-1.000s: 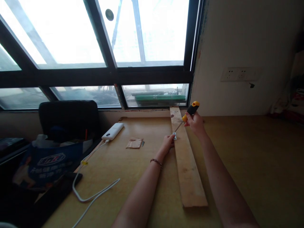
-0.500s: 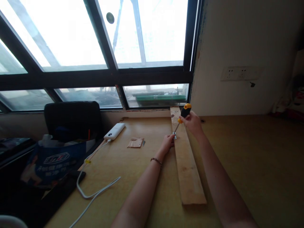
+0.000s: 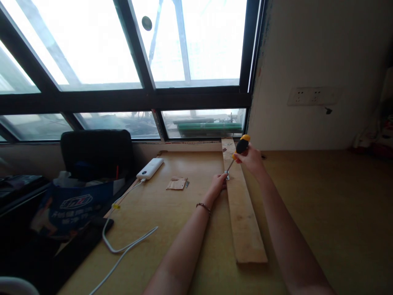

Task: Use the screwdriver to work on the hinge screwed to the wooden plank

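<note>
A long wooden board [image 3: 247,221] lies lengthwise on the table. On its upper part sits a small metal bracket [image 3: 227,177], held at the board's left edge by the closed fingers of my left hand [image 3: 217,186]. My right hand [image 3: 252,159] is closed around a yellow and black screwdriver [image 3: 242,146], tilted with its handle up and to the right. The shaft's tip meets the bracket; whether a screw is under it is too small to tell.
Left of the board, a torn brown piece of cardboard [image 3: 177,183] lies beside small screws [image 3: 187,184]. A white power bank [image 3: 150,169] trails a white cable [image 3: 132,246] over the wooden table [image 3: 322,229]. A chair [image 3: 96,151] and blue bag [image 3: 73,209] stand at the left.
My right hand and the screwdriver handle have shifted slightly, with the grip a little turned. The whole view has moved slightly; my left hand stays at the bracket.
</note>
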Tool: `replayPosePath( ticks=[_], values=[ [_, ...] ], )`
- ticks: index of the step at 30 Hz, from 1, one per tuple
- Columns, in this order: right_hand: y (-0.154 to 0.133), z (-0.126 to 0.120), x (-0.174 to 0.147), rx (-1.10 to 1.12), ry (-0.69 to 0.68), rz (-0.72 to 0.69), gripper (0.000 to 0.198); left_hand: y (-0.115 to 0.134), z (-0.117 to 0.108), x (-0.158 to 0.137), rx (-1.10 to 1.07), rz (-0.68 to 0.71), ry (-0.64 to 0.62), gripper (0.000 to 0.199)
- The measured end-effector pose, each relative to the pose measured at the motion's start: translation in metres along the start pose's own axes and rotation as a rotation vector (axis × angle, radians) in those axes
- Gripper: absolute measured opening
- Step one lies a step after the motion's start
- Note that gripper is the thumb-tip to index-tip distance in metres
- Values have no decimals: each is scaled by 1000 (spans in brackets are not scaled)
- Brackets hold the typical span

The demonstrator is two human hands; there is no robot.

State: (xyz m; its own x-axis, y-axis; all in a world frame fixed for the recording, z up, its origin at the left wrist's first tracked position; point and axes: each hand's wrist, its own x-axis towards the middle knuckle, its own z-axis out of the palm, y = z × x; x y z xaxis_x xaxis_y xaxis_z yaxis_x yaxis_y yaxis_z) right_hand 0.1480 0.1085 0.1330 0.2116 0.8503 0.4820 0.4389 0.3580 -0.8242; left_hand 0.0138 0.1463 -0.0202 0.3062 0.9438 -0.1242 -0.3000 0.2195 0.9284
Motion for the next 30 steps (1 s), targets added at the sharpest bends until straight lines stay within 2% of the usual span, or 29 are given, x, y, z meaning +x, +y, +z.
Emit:
replayPosePath(
  ticks=[4,6,8,10,13,15,17,21,23,25,30],
  values=[
    [3,8,-2,-287,146,-120,34,-2,-1,2,-4,8,-4,30],
    [6,12,-2,-315,185,-99,33,-4,-3,4,-4,6,1,30],
    [7,14,-2,-243,172,-37,35,-6,-4,5,-9,6,-3,30],
    [6,10,-2,-87,86,34,39,-7,-5,6,-15,6,-11,29],
    [-1,2,-2,192,-153,111,42,-6,-4,6,-15,0,-15,29],
    [-4,0,-2,278,-249,124,41,-4,-3,4,-15,-7,-14,28],
    [-4,2,-2,213,-172,97,39,-2,-2,2,-24,-14,-10,28],
    [2,12,-3,-138,196,-26,36,1,0,-1,-57,-23,-6,28],
    [4,14,-3,-177,249,-25,37,2,0,-1,-64,-27,-7,28],
    [2,12,-4,-62,179,43,38,2,0,-1,-59,-27,-13,27],
    [-13,-2,-6,317,-159,229,39,1,3,1,-4,-17,47,23]
  ],
)
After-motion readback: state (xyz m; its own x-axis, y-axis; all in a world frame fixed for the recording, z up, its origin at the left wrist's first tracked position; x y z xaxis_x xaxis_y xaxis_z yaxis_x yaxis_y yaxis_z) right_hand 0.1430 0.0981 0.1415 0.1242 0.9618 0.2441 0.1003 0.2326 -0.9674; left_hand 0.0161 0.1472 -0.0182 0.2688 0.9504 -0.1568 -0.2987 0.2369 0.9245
